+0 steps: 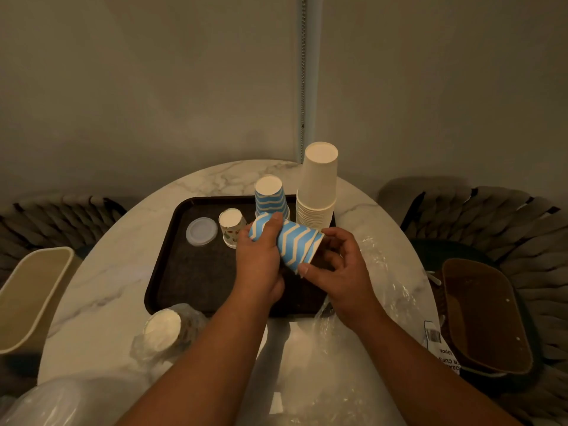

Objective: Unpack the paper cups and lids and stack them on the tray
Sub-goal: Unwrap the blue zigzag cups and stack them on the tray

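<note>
Left hand (261, 256) grips blue cups (292, 244); right hand (335, 265) pinches rim. Light, crushable paper: hold sidewalls gently.

Blue zigzag cups (295, 244) held sideways above tray (190, 281).

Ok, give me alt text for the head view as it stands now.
Both hands, left hand and right hand, hold a blue zigzag cup sideways over a dark tray. On it stand a white cup stack, a blue stack, a small patterned cup and a clear lid.
</note>
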